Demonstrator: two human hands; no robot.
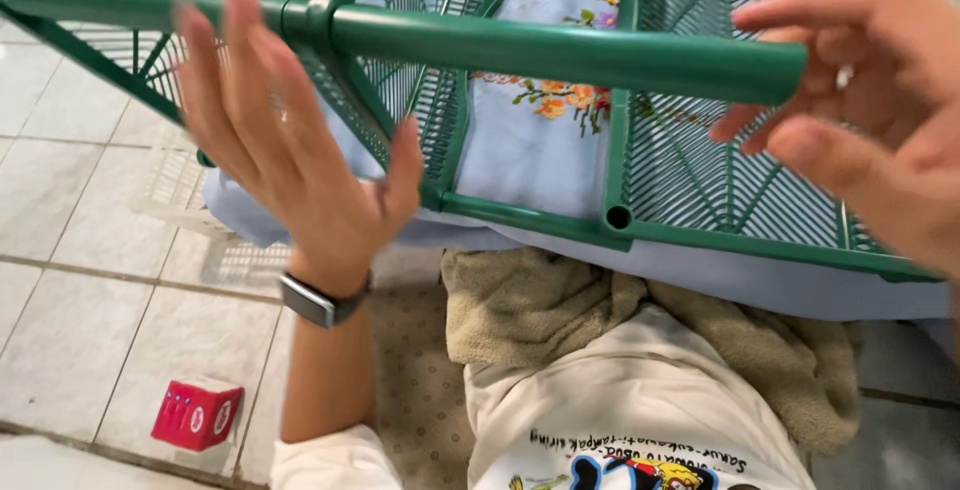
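Head: green rack (560, 55) btwn both open hands (290, 150).

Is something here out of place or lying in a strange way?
Yes. The green plastic lattice rack is tilted at an angle over a light blue embroidered cloth, with one tube end free near the right hand. The open left hand is beside it. A small red box lies alone on the tiled floor.
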